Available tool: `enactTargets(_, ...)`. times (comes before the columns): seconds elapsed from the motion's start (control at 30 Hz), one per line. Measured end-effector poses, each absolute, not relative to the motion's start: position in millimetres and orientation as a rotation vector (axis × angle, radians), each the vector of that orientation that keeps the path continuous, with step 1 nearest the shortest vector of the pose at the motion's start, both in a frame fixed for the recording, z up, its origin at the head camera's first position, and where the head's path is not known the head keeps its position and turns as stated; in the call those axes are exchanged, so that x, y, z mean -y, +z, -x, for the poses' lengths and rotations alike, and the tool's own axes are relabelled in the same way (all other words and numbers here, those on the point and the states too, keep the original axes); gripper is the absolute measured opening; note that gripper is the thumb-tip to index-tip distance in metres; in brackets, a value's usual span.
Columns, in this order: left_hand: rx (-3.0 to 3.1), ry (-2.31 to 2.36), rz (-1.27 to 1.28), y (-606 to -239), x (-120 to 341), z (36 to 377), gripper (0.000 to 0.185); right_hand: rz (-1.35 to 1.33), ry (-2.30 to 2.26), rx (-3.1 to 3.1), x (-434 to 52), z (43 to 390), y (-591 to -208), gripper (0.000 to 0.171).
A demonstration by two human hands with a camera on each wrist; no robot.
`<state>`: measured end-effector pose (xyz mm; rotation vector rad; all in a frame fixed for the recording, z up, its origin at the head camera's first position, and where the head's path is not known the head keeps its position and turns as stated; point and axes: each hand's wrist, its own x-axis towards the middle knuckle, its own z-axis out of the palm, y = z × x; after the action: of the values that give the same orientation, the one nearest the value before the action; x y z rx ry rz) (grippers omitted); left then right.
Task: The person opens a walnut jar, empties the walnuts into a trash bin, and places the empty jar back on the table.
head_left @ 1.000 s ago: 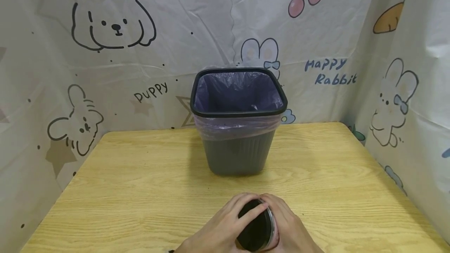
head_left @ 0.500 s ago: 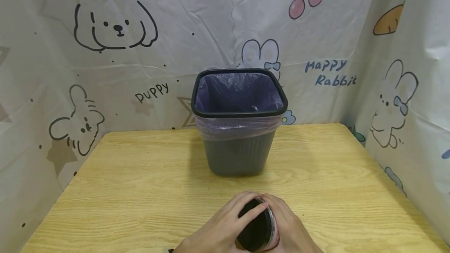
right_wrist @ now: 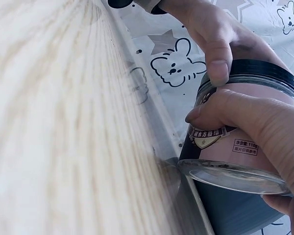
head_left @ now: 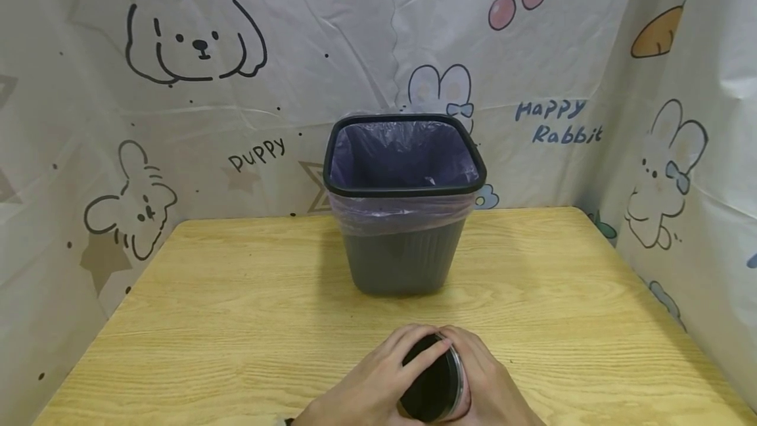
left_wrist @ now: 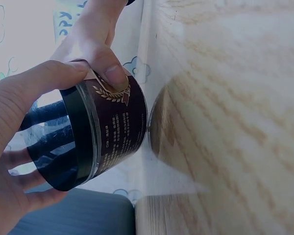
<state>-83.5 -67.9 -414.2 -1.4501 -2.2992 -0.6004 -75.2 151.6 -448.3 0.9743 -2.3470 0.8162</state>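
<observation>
A clear jar (right_wrist: pixel 242 115) with a pink and dark printed label and a black lid (head_left: pixel 427 386) is between both hands near the table's front. It leans in the head view, its lid turned toward the left. My left hand (head_left: pixel 374 373) grips the lid, thumb at one side and fingers spread around it. My right hand (head_left: pixel 493 383) holds the jar's body, its thumb (left_wrist: pixel 112 76) lying across the label. The jar's base comes close to the table; whether it touches I cannot tell. Its contents are hidden by the label and hands.
A grey trash bin (head_left: pixel 402 261) with a black rim and a pale purple liner stands upright at the back middle of the wooden table (head_left: pixel 236 314). Behind and at both sides hangs a white cloth (head_left: pixel 355 31) printed with cartoon animals.
</observation>
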Motion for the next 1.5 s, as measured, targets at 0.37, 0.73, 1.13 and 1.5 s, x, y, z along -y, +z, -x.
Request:
enactTargets(0.37,2.387,-0.635,1.409,-413.0,67.7,81.0,0.102,-0.969,0.797,2.344,-151.9,75.5,-449.8,0.108)
enactTargets(0.73,2.433,-0.650,1.359,-413.8,67.4,79.0,0.104,-0.967,0.783,2.321,-151.4,75.1,-451.0,0.110)
enactTargets(1.13,2.288,-0.553,1.416,-412.9,68.5,83.9,0.107,-0.966,0.789,2.329,-152.0,74.9,-450.5,0.111)
enactTargets(1.5,2.319,-0.612,1.488,-412.5,68.8,84.5,0.099,-0.965,0.806,2.373,-152.9,74.5,-449.2,0.111)
